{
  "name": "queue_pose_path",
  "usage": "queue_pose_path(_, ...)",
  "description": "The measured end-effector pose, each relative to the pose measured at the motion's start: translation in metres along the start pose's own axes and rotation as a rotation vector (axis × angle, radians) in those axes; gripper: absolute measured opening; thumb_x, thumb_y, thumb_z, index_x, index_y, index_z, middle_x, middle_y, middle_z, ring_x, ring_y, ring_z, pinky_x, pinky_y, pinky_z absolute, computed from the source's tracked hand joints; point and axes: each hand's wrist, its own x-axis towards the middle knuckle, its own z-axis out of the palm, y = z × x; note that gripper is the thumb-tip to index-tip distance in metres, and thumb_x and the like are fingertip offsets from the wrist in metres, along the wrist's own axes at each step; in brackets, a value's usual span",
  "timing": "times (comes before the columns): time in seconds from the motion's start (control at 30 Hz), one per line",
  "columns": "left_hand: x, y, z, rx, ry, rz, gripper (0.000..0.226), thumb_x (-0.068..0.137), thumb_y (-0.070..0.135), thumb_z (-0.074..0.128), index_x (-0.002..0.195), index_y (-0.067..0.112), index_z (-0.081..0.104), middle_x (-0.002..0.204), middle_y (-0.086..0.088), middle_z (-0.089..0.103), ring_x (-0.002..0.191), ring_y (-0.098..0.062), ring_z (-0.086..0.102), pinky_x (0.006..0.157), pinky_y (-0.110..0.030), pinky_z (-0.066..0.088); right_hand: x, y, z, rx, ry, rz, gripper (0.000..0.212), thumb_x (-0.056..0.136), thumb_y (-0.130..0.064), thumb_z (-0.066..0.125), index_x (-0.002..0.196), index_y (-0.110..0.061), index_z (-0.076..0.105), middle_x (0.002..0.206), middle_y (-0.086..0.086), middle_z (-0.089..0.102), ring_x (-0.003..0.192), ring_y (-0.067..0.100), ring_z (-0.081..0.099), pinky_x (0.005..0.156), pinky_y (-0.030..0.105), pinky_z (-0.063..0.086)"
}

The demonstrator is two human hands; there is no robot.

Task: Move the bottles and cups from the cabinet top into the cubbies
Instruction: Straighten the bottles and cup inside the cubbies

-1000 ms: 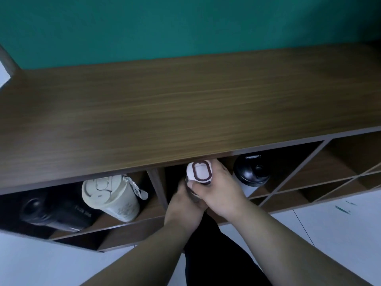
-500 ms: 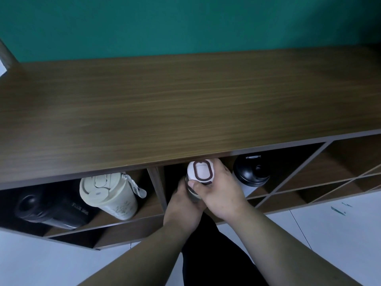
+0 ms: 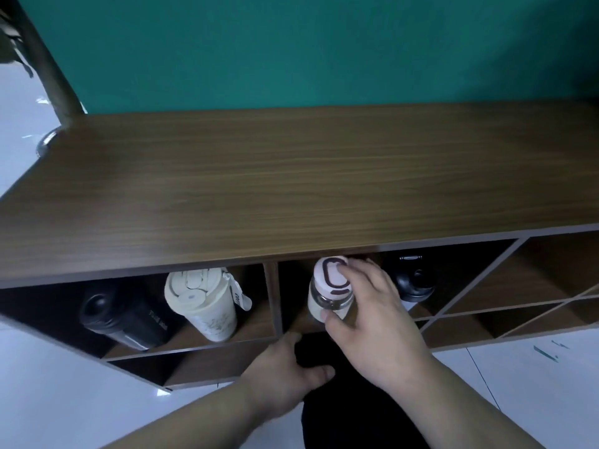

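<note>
The cabinet top (image 3: 291, 176) fills the middle of the frame and nothing stands on it in view, so the bottles and cups already sit below, in the top row of cubbies along the lower part of the picture. In the lower-left cubby a black bottle (image 3: 124, 315) lies tilted beside a cream tumbler (image 3: 204, 303) with a flip lid, the two close together. In the cubby just right of the divider (image 3: 272, 299), the right hand (image 3: 372, 319) holds a clear glass bottle (image 3: 329, 298) with a white cap marked by a dark oval; its fingers (image 3: 348, 270) curl over the cap and the thumb presses the glass lower down, clamped on it. The bottle leans top-outward, which I take to be so it clears the overhanging edge as it goes in, base first. Whether its base rests on the cubby floor I cannot tell. Behind the hand, a black-lidded bottle (image 3: 410, 281) stands in the same cubby.

The left hand (image 3: 285, 367) is low in the centre, fingers loosely together and holding nothing, its tips at the shelf's front edge (image 3: 227, 343), as if to steady. Both forearms reach up from the bottom of the frame.
</note>
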Motion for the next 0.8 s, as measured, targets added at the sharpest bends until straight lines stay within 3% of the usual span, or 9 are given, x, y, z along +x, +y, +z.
queue_pose_path(0.07,-0.020,-0.018,-0.026,0.009,-0.059,-0.005,0.059,0.074,0.052,0.082,0.127,0.032,0.066,0.110,0.018,0.080,0.101,0.005,0.073,0.097,-0.022,0.056,-0.016,-0.030,-0.007,-0.019,-0.085,-0.071,0.060,0.088,-0.050,0.058,0.144,-0.035,0.043,0.146,-0.024,0.038,0.136,0.000,0.034,0.108,0.019,0.031)
queue_pose_path(0.13,-0.036,-0.034,-0.052,-0.038,-0.063,0.005,0.055,0.079,0.045,0.086,0.129,0.032,0.067,0.115,0.018,0.080,0.109,0.003,0.072,0.104,-0.029,0.055,-0.025,-0.062,-0.003,0.051,-0.221,-0.123,0.055,0.086,-0.052,0.057,0.139,-0.039,0.048,0.137,-0.027,0.048,0.126,-0.004,0.044,0.104,0.018,0.037)
queue_pose_path(0.23,-0.052,-0.055,-0.074,-0.076,0.023,0.000,0.039,0.080,0.040,0.085,0.117,0.038,0.072,0.112,0.021,0.079,0.104,0.005,0.072,0.095,-0.023,0.057,-0.021,-0.099,0.026,0.155,-0.355,-0.145,0.068,0.083,-0.053,0.060,0.146,-0.038,0.040,0.146,-0.025,0.044,0.130,-0.003,0.044,0.105,0.021,0.037)
queue_pose_path(0.27,-0.050,-0.064,-0.078,-0.141,0.065,-0.022,0.045,0.077,0.036,0.088,0.119,0.039,0.071,0.110,0.019,0.080,0.103,0.003,0.074,0.093,-0.023,0.059,-0.015,-0.106,0.039,0.176,-0.360,-0.126,0.075,0.082,-0.053,0.060,0.150,-0.038,0.031,0.151,-0.023,0.037,0.135,0.000,0.039,0.107,0.022,0.034)
queue_pose_path(0.37,-0.040,-0.089,-0.086,-0.247,0.174,-0.126,0.086,0.061,0.051,0.094,0.134,0.026,0.057,0.116,0.005,0.079,0.106,-0.017,0.077,0.092,-0.044,0.063,0.004,-0.117,0.074,0.273,-0.286,-0.024,0.094,0.079,-0.051,0.070,0.155,-0.032,0.017,0.158,-0.018,0.023,0.144,0.004,0.028,0.108,0.022,0.026)
queue_pose_path(0.47,-0.043,-0.079,-0.100,-0.146,0.284,-0.127,0.080,0.069,0.051,0.084,0.130,0.021,0.042,0.122,0.003,0.066,0.111,-0.019,0.069,0.082,-0.032,0.055,0.022,-0.120,0.100,0.319,-0.183,0.043,0.102,0.065,-0.054,0.078,0.150,-0.032,0.025,0.149,-0.013,0.033,0.139,0.008,0.034,0.106,0.024,0.030)
queue_pose_path(0.6,-0.033,-0.077,-0.113,0.022,0.351,-0.137,0.109,0.063,0.069,0.073,0.151,0.021,0.029,0.142,-0.002,0.048,0.130,-0.025,0.056,0.102,-0.042,0.053,0.039,-0.123,0.121,0.329,-0.157,0.121,0.102,0.052,-0.057,0.079,0.141,-0.031,0.037,0.135,-0.011,0.042,0.130,0.011,0.043,0.104,0.029,0.038)
queue_pose_path(0.7,-0.028,-0.077,-0.118,0.001,0.339,-0.123,0.116,0.064,0.070,0.070,0.159,0.026,0.019,0.149,-0.002,0.046,0.132,-0.024,0.056,0.104,-0.045,0.053,0.046,-0.128,0.130,0.377,-0.157,0.158,0.090,0.053,-0.049,0.084,0.132,-0.030,0.044,0.127,-0.011,0.046,0.119,0.010,0.051,0.099,0.030,0.045)
queue_pose_path(0.8,-0.025,-0.075,-0.121,-0.020,0.369,-0.097,0.103,0.071,0.063,0.072,0.156,0.031,0.022,0.144,0.001,0.055,0.125,-0.023,0.062,0.099,-0.046,0.056,0.051,-0.129,0.135,0.377,-0.109,0.176,0.082,0.054,-0.044,0.086,0.125,-0.029,0.049,0.121,-0.012,0.051,0.110,0.006,0.053,0.088,0.024,0.043)
